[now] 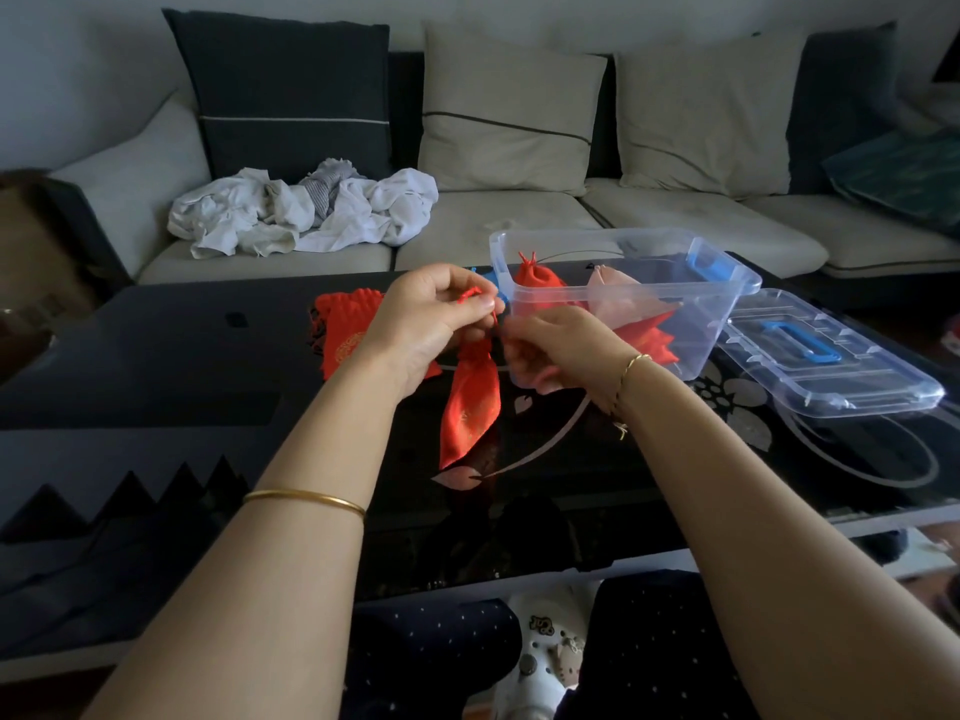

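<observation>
Above dark table, left hand and right hand pinch cord of red pouch (clear bin just beside).

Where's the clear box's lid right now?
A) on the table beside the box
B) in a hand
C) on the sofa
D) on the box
A: the lid lies flat on the table, beside the open box.
</observation>
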A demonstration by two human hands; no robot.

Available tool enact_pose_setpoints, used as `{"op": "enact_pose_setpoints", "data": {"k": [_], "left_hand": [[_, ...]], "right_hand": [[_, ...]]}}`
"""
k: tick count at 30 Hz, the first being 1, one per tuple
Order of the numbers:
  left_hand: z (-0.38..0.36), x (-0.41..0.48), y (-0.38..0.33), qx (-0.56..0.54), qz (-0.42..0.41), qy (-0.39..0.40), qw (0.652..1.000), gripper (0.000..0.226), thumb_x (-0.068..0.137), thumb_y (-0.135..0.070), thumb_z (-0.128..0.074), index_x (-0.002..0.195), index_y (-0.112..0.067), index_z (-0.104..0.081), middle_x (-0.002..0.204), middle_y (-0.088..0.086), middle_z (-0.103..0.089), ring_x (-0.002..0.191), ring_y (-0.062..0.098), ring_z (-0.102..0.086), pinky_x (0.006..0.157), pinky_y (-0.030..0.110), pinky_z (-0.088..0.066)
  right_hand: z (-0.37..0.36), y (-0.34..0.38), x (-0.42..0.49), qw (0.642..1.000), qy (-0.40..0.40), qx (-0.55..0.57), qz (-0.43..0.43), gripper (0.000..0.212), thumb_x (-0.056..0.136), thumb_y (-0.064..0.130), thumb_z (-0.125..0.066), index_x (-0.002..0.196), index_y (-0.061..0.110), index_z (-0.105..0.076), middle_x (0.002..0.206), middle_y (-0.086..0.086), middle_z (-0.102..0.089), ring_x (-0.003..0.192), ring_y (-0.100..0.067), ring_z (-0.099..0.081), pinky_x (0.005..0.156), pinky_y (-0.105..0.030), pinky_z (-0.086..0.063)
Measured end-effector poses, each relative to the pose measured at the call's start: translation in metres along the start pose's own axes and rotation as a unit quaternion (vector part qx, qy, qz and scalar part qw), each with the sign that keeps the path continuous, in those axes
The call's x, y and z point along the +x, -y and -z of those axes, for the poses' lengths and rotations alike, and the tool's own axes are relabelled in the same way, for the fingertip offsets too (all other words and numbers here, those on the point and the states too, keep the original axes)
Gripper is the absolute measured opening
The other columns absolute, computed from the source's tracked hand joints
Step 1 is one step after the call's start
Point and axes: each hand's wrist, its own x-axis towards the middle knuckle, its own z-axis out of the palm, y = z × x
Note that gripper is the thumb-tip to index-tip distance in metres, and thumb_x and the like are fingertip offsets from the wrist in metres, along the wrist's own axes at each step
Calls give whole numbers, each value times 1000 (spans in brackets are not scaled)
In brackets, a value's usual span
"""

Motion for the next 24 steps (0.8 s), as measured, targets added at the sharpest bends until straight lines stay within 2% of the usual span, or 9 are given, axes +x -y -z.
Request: {"op": "enact_pose_setpoints", "data": {"k": [3,5,8,10,14,19,22,24], "left_hand": [[-2,-3,-4,57,-33,43,997,22,88,8,-55,85,-13,-61,76,3,-65,65,7,-60,62,18,-51],[-4,-4,-6,131,-84,52,986,26,87,7,-56,87,-18,-61,80,-1,-63,72,6,-64,70,18,-53],[-9,-3,-4,286,-177,27,941,24,85,0,-57,92,-22,-62,85,-8,-62,85,9,-63,83,26,-51],[-12,-3,-1,340,-225,-9,913,23,86,-3,-58,99,-22,-63,84,-11,-60,84,8,-59,81,25,-48],[-13,-3,4,358,-288,-82,885,27,84,-2,-58,103,-19,-65,82,-13,-61,81,5,-58,76,24,-46],[-14,-2,7,347,-307,-112,879,24,82,-5,-61,102,-18,-66,79,-16,-61,81,5,-59,76,27,-48],[-13,-1,8,328,-284,-122,893,23,83,-7,-62,102,-19,-67,79,-15,-62,82,6,-60,78,26,-48],[-11,2,10,291,-250,-120,916,20,83,-7,-63,99,-18,-69,79,-12,-64,81,8,-62,81,29,-51]], "right_hand": [[-1,-3,6,994,-69,74,36,25,97,17,-44,82,9,-62,72,-3,-59,66,-16,-53,63,-27,-43],[-5,-4,9,991,-59,104,66,25,98,10,-39,87,11,-61,72,1,-64,67,-13,-60,65,-26,-47],[-11,-4,7,980,-12,190,62,25,99,8,-38,85,13,-58,55,9,-63,49,-5,-60,49,-20,-49],[-11,-4,6,976,16,211,46,23,98,9,-40,85,13,-58,52,10,-62,45,-4,-56,45,-18,-47],[-6,-5,4,966,79,246,18,23,97,14,-44,82,13,-61,57,7,-64,49,-5,-59,52,-21,-48],[-2,-8,4,963,112,243,26,21,99,15,-42,87,14,-59,61,9,-64,54,-3,-61,63,-25,-47],[-1,-6,4,964,91,251,19,21,99,17,-41,87,11,-58,71,1,-65,50,-2,-60,57,-23,-46],[-3,-6,6,978,33,201,29,25,100,21,-41,81,10,-55,74,-3,-61,43,-1,-55,50,-21,-45]]}}
